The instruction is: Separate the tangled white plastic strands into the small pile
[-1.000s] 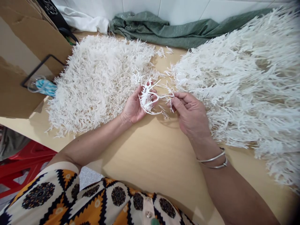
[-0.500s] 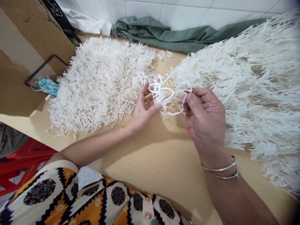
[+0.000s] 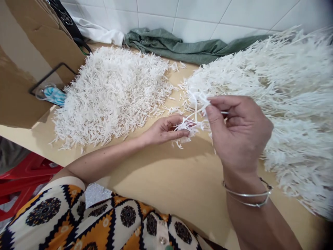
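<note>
A white branched piece (image 3: 199,100) is pinched between the thumb and forefinger of the right hand (image 3: 235,128), at mid-table, in front of the gap between two white piles. A clump of thin white bits (image 3: 191,128) is gripped loosely by the left hand (image 3: 166,130), its thumb and fingers set only slightly apart, just below and beside the branched piece. The left pile (image 3: 114,93) of short bits and the right pile (image 3: 260,100) of longer strands are spread on the table (image 3: 166,187), with stray bits (image 3: 174,110) scattered between them.

Risks, as judged: thin arms could be snapped or bent if the piece is pulled against a snag. Bits could be dropped from the left hand, since the hold looks light and some ends hang free below the fingers. Loose strands could be dragged along by the right hand or by the bracelet (image 3: 247,199) on its wrist (piles sit close by), and the two piles could be mixed across that narrow gap.

Hard to make out: the strands are blurred and white on white, so whether both clumps are joined cannot be told. The right hand's lower fingers are partly hidden, and the right pile is cut off by the frame edge.
</note>
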The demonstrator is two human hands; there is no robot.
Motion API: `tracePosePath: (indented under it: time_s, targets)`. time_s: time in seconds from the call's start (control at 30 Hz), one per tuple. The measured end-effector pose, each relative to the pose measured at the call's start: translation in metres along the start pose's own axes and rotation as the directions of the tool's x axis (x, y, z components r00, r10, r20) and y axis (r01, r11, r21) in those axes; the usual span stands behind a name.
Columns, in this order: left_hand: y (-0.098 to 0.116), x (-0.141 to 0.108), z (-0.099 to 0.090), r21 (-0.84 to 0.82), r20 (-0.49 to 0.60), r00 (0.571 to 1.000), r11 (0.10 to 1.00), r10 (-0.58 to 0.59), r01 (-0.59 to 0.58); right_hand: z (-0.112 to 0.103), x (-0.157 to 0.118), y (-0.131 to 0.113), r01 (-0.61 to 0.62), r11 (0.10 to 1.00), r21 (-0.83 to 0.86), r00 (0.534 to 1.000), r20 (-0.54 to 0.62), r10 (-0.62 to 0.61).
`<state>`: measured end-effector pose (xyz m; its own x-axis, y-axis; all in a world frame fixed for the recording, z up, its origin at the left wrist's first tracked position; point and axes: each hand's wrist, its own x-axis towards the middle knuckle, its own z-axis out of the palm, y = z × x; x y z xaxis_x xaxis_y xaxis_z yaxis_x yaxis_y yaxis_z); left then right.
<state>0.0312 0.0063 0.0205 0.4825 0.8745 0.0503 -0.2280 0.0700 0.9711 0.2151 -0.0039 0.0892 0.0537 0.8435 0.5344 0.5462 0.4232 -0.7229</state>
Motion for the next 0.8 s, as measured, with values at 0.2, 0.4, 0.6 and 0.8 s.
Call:
tracePosePath:
  time_s: [0.2,0.4,0.6,0.8]
  targets:
    - [0.024,0.003,-0.009,-0.054,0.165,0.974,0.984,-0.157,0.168,-0.017,0.009,0.023,-0.062,0.996,-0.071,0.990,-0.130,0.052]
    - [0.036,-0.013,-0.014,0.105,0.432,0.848,0.951,-0.308,0.292,-0.050,-0.029,0.024,-0.164,0.942,-0.294,0.984,0.020,0.177]
    - [0.022,-0.041,-0.026,-0.004,0.187,0.906,0.922,-0.380,0.388,-0.058,-0.093,0.055,-0.230,0.884,-0.406,0.900,0.257,0.352]
    - [0.006,-0.052,-0.024,-0.071,0.095,0.942,0.942,-0.321,0.328,-0.056,-0.115,0.032,0.071,0.879,-0.471,0.952,0.296,0.082]
